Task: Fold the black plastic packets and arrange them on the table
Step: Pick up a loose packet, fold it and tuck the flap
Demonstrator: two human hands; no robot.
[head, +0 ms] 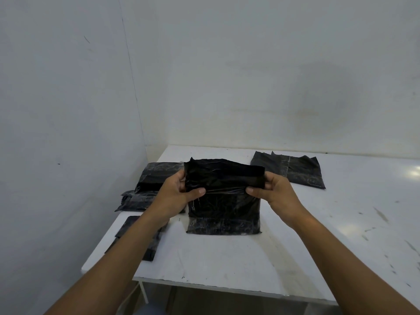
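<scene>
Legible text, labels, brands, numbers and signs: I am finding none in this view. I am reading nothing on the black plastic packet [223, 178] at the centre, on the other packets [293, 170] lying around it, or on the white table [227, 258]. The pale streaks on the plastic are showing only as creases and glare, not print.

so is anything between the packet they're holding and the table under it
Nothing visible: the left hand and right hand pinch the packet directly, and its lower edge lies on bare table.
</scene>
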